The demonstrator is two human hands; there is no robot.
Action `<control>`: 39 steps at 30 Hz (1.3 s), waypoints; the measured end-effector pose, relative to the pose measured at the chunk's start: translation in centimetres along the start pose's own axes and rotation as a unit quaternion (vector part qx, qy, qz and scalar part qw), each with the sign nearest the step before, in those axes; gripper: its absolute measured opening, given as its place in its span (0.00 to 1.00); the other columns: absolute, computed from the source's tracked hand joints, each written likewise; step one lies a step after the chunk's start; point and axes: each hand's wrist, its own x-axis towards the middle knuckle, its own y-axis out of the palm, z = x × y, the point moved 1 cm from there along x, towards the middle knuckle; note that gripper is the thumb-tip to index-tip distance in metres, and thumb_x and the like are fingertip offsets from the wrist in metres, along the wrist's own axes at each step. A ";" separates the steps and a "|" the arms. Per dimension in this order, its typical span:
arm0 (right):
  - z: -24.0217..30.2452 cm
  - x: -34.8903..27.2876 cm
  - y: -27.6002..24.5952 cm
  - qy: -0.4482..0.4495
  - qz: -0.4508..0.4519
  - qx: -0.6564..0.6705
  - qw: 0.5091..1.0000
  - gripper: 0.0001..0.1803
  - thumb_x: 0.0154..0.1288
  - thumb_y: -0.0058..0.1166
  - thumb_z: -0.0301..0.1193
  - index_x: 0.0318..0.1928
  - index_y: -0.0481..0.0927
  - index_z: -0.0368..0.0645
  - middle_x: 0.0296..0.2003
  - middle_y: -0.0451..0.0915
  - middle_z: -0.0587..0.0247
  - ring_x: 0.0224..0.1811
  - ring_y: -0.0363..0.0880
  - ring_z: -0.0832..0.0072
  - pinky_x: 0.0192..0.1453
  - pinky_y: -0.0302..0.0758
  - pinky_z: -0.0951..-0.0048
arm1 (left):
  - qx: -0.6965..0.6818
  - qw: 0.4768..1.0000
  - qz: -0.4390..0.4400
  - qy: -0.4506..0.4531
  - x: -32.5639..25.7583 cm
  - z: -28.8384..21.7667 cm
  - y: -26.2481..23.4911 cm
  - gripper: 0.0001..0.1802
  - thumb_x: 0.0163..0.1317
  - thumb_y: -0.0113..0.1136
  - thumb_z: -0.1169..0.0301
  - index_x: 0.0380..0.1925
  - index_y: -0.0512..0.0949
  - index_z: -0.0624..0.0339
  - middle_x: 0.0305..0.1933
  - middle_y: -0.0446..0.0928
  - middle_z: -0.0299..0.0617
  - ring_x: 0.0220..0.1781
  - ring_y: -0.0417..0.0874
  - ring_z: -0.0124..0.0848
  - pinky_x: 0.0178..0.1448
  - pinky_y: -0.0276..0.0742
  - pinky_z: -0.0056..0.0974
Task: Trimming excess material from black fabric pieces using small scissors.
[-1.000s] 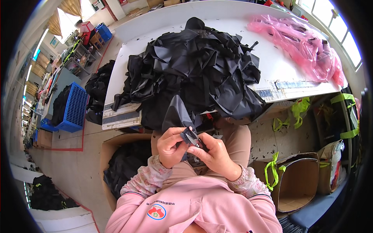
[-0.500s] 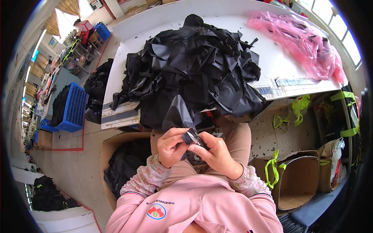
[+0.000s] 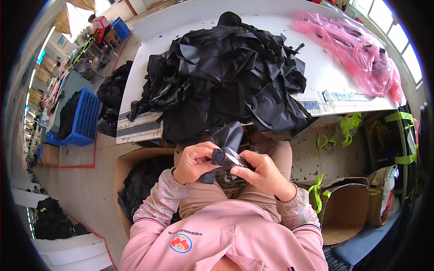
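My left hand (image 3: 194, 163) pinches the end of a black fabric piece (image 3: 227, 135) above my lap. A small dark square end of it shows at the fingertips, and the rest hangs toward the table edge. In my right hand (image 3: 266, 175) is a pair of thread snips (image 3: 233, 158), its pale blades pointing left at the fabric end. The fingers of that hand wrap round its dark handle, which is partly hidden. Just beyond both hands, a large heap of black fabric pieces (image 3: 226, 74) covers the middle of the white table (image 3: 139, 83).
A carton (image 3: 121, 169) of black fabric stands by my left leg; another carton (image 3: 344, 213) lies at the right. Pink plastic bag (image 3: 361, 58) is on the table's right side. Blue crate (image 3: 85, 118) stands left. Another person (image 3: 101, 26) is far left.
My hands have moved slightly apart, and the snips' blades show more clearly beside the fabric end. The hanging fabric has dropped lower and shifted right.
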 end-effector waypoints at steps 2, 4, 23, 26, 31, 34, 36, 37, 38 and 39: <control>0.4 0.1 -0.3 -0.001 0.010 -0.005 1.000 0.19 0.61 0.64 0.39 0.34 0.75 0.34 0.17 0.67 0.59 0.19 0.61 0.77 0.23 0.64 0.71 | -0.016 1.000 0.010 -0.016 0.2 -0.2 -0.2 0.09 0.56 0.62 0.86 0.37 0.81 0.69 0.42 0.78 0.42 0.43 0.79 0.27 0.49 0.75 0.29; 0.4 0.1 -0.6 -0.040 0.014 -0.084 0.996 0.18 0.60 0.65 0.38 0.33 0.75 0.34 0.17 0.69 0.55 0.17 0.64 0.68 0.23 0.65 0.68 | -0.015 0.997 0.061 -0.040 0.4 -0.1 -0.4 0.09 0.55 0.62 0.86 0.37 0.81 0.68 0.41 0.78 0.41 0.43 0.78 0.28 0.48 0.74 0.30; 1.2 -0.4 -0.7 -0.090 0.011 -0.195 0.977 0.16 0.60 0.63 0.38 0.32 0.74 0.38 0.18 0.74 0.50 0.22 0.76 0.51 0.26 0.71 0.61 | -0.008 0.993 0.101 -0.064 0.3 0.3 0.1 0.10 0.54 0.65 0.83 0.38 0.82 0.65 0.40 0.79 0.41 0.42 0.78 0.29 0.49 0.72 0.32; 0.9 -0.6 -0.7 -0.087 0.009 -0.184 0.979 0.16 0.61 0.62 0.38 0.32 0.74 0.38 0.17 0.73 0.50 0.21 0.75 0.51 0.25 0.69 0.60 | 0.004 0.991 0.117 -0.062 0.3 0.4 0.1 0.10 0.54 0.66 0.83 0.38 0.82 0.68 0.43 0.78 0.45 0.44 0.78 0.30 0.49 0.73 0.32; 0.5 -0.9 -0.9 -0.071 0.015 -0.182 0.981 0.15 0.61 0.62 0.37 0.32 0.75 0.37 0.16 0.72 0.50 0.20 0.73 0.51 0.24 0.67 0.59 | 0.028 0.990 0.133 -0.047 0.5 0.1 0.0 0.10 0.54 0.66 0.83 0.38 0.82 0.67 0.42 0.79 0.45 0.44 0.79 0.32 0.49 0.73 0.32; 0.6 -0.9 -1.0 -0.073 0.021 -0.191 0.979 0.15 0.61 0.62 0.37 0.33 0.75 0.37 0.16 0.72 0.50 0.20 0.73 0.52 0.24 0.67 0.60 | 0.042 0.987 0.144 -0.052 0.6 -0.1 -0.1 0.10 0.54 0.65 0.83 0.37 0.82 0.67 0.42 0.79 0.46 0.43 0.79 0.32 0.49 0.73 0.33; 0.8 -1.0 -0.9 -0.072 0.021 -0.188 0.979 0.15 0.61 0.61 0.37 0.33 0.75 0.37 0.16 0.73 0.50 0.20 0.73 0.52 0.24 0.68 0.60 | 0.048 0.986 0.151 -0.053 0.7 -0.1 -0.2 0.09 0.54 0.65 0.83 0.37 0.82 0.67 0.42 0.79 0.46 0.43 0.79 0.32 0.49 0.72 0.33; 0.8 -1.0 -0.8 -0.072 0.021 -0.185 0.980 0.15 0.61 0.61 0.37 0.32 0.74 0.37 0.16 0.73 0.51 0.20 0.73 0.52 0.24 0.68 0.61 | 0.041 0.985 0.156 -0.052 0.8 0.0 -0.1 0.09 0.54 0.66 0.82 0.36 0.82 0.67 0.42 0.79 0.46 0.43 0.79 0.32 0.49 0.72 0.33; 0.8 -1.0 -0.8 -0.073 0.021 -0.186 0.980 0.15 0.61 0.61 0.37 0.32 0.74 0.37 0.16 0.73 0.51 0.20 0.73 0.52 0.24 0.68 0.61 | 0.034 0.985 0.162 -0.051 0.9 0.0 -0.1 0.08 0.54 0.66 0.82 0.36 0.82 0.67 0.41 0.79 0.46 0.43 0.79 0.32 0.49 0.72 0.34; 0.8 -1.0 -0.8 -0.076 0.019 -0.186 0.979 0.16 0.61 0.61 0.37 0.32 0.74 0.37 0.17 0.73 0.51 0.20 0.74 0.52 0.24 0.68 0.61 | 0.034 0.985 0.161 -0.050 1.0 0.0 -0.1 0.08 0.54 0.66 0.82 0.36 0.82 0.67 0.41 0.79 0.46 0.43 0.79 0.32 0.49 0.72 0.34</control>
